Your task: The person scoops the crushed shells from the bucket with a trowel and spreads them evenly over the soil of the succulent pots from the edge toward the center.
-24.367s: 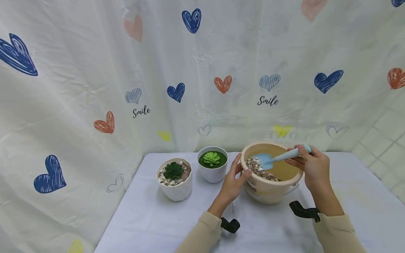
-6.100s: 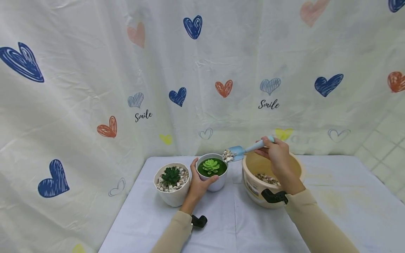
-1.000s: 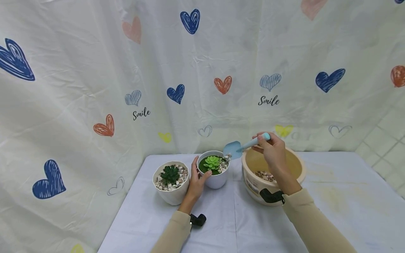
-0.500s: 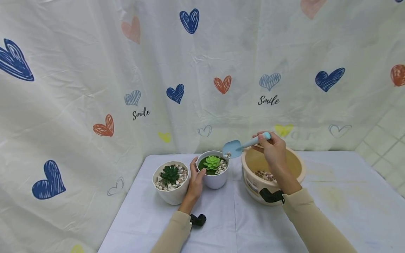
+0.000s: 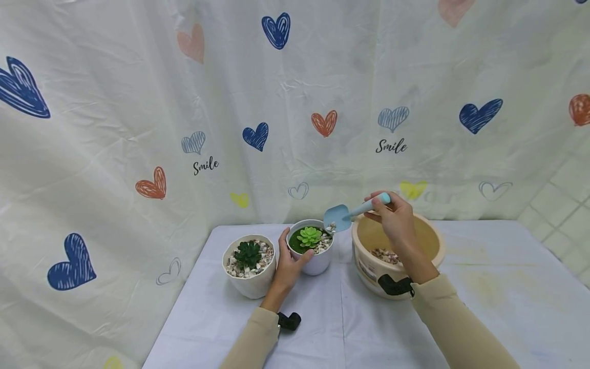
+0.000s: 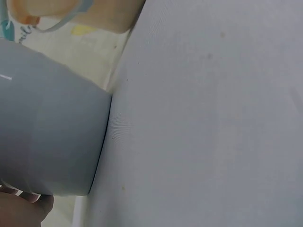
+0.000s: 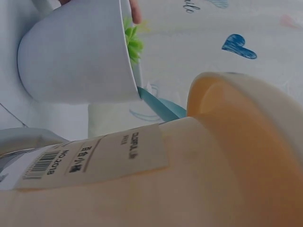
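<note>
My left hand (image 5: 289,267) grips the pot (image 5: 317,265), my right hand (image 5: 397,221) pinches the shovel (image 5: 342,216), blade tilted at the pot's right rim, pebbles (image 5: 324,243) inside, bucket (image 5: 375,234) just right of the pot!

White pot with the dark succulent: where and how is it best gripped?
The white pot is probably best gripped by its outer wall below the rim, from the left: it stands upright, narrowing downward, and the left hand crowds its right side.

The head view looks forward and down; both wrist views, close and turned sideways, share the middle pot (image 7: 75,56).
</note>
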Available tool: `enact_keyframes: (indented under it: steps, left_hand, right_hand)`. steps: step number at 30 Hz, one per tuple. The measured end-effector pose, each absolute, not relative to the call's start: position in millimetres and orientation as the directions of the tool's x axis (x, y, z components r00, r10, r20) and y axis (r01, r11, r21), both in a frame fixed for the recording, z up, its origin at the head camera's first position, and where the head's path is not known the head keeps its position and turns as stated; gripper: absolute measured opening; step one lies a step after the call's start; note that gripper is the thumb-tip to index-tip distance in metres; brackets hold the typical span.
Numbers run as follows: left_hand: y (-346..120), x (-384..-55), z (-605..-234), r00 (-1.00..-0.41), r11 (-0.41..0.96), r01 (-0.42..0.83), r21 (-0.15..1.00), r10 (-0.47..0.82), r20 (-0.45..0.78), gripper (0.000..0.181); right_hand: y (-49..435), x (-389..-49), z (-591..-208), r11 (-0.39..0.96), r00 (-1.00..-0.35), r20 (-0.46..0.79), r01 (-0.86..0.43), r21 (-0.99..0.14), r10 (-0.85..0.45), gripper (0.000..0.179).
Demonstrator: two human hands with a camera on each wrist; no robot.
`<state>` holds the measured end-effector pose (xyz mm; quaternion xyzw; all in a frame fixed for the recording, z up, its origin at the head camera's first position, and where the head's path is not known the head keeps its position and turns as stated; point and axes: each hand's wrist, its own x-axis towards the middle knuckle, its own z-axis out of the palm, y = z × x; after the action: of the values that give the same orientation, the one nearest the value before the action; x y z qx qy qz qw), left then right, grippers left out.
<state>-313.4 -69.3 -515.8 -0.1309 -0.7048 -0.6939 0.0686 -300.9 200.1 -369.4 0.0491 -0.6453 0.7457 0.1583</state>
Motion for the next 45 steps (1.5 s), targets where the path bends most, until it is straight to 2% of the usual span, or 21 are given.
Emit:
enact_keyframes:
  steps: [3, 17, 28, 36, 40, 45]
  left_hand:
    - [-69.0, -312.4, -515.5, -0.958, 0.008, 0.272, 0.962, 0.100, 0.270, 0.099]
    - [-69.6, -312.8, -514.9, -0.937, -0.043, 0.337, 0.940, 0.083, 0.340, 0.084]
    - [-71.8, -315.1, -518.8, -0.930, -0.020, 0.360, 0.933, 0.077, 0.360, 0.066]
    - [-72.3, -315.4, -520.8, -0.931, 0.040, 0.362, 0.931, 0.073, 0.358, 0.060]
    - [-71.4, -316.0, -521.2, -0.938, 0.028, 0.345, 0.938, 0.052, 0.343, 0.064]
    - [-69.5, -315.1, -518.9, -0.954, 0.026, 0.300, 0.954, 0.031, 0.299, 0.082]
  right_hand:
    - [199.9, -301.0, -370.2, -0.097, -0.942, 0.294, -0.312, -0.945, 0.161, 0.015]
    - [199.6, -301.0, -371.3, -0.067, -0.934, 0.339, -0.348, -0.935, 0.113, 0.016]
    - [199.7, -301.1, -371.4, -0.090, -0.926, 0.362, -0.372, -0.924, 0.109, 0.016]
    - [200.0, -301.7, -372.6, -0.065, -0.916, 0.395, -0.400, -0.914, 0.073, 0.018]
    - [200.1, -301.9, -373.5, -0.080, -0.915, 0.396, -0.402, -0.912, 0.075, 0.017]
    - [200.3, -302.0, -373.2, -0.083, -0.914, 0.399, -0.405, -0.911, 0.078, 0.017]
